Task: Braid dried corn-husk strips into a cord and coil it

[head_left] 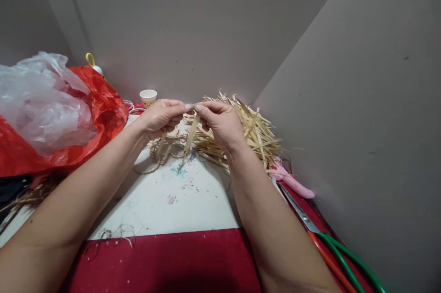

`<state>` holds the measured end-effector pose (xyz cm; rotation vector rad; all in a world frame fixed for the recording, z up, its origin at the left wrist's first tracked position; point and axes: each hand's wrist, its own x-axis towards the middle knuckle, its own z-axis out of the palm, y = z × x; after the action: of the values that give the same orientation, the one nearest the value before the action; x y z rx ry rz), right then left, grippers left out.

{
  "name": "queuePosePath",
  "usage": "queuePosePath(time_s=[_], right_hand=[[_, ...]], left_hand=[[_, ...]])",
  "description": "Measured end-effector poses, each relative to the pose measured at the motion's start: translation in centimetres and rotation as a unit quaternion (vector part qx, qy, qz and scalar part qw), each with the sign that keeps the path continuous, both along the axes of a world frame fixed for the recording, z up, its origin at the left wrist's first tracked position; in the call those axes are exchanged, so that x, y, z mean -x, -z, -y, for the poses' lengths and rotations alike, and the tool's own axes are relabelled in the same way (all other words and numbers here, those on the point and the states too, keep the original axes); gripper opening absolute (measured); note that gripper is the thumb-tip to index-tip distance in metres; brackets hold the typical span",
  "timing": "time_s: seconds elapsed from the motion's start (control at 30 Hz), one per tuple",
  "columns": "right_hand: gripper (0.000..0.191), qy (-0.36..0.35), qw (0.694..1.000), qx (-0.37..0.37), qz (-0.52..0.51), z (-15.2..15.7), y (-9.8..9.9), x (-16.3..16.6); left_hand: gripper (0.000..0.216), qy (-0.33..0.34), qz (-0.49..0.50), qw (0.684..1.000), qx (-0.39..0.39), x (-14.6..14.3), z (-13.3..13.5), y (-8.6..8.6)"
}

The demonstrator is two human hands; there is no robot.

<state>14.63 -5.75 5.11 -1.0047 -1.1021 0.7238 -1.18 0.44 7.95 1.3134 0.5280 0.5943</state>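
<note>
Both my hands meet above the middle of the white board, fingertips nearly touching. My left hand (164, 117) pinches the end of a pale straw strip (191, 136) between thumb and forefinger. From the other side, my right hand (220, 123) grips the same strip, which hangs down between the hands. Beneath my left hand lies a coil of braided straw cord (161, 157), partly hidden by the fingers. A large heap of dry straw strips (258, 132) lies behind and to the right of my right hand.
At left stands a red plastic bag (110, 104) with a clear plastic bag (44, 100) in it. A paper cup (148, 97) sits at the back. Scissors (310, 224) and a pink-handled tool (292, 183) lie at right. Grey walls enclose the back and right.
</note>
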Motion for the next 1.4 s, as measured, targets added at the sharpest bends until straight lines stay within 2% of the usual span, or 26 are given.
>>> queuePosePath(time_s=[0.37, 0.47, 0.57, 0.77, 1.07, 1.4], right_hand=[[0.027, -0.056, 0.997, 0.042, -0.023, 0.4, -0.6, -0.6], [0.024, -0.084, 0.995, 0.052, -0.017, 0.4, -0.6, -0.5], [0.029, -0.092, 0.995, 0.034, -0.014, 0.5, -0.6, -0.3], [0.022, -0.07, 0.997, 0.009, -0.022, 0.4, -0.5, 0.0], [0.029, -0.029, 0.999, 0.002, -0.02, 0.6, -0.6, 0.7], [0.035, -0.013, 0.999, 0.006, -0.05, 0.4, -0.5, 1.4]], left_hand=[[0.017, -0.065, 0.031, 0.997, -0.003, -0.4, 0.3, -0.1], [0.018, -0.086, 0.028, 0.996, -0.012, -0.5, 0.4, -0.1], [0.021, -0.102, 0.033, 0.994, -0.021, -0.5, 0.5, -0.1], [0.014, -0.14, 0.044, 0.988, -0.043, -0.9, 0.7, 0.3], [0.01, -0.188, 0.067, 0.973, -0.116, -1.5, 1.6, 0.5], [0.006, -0.207, 0.11, 0.948, -0.214, -1.8, 1.2, 1.4]])
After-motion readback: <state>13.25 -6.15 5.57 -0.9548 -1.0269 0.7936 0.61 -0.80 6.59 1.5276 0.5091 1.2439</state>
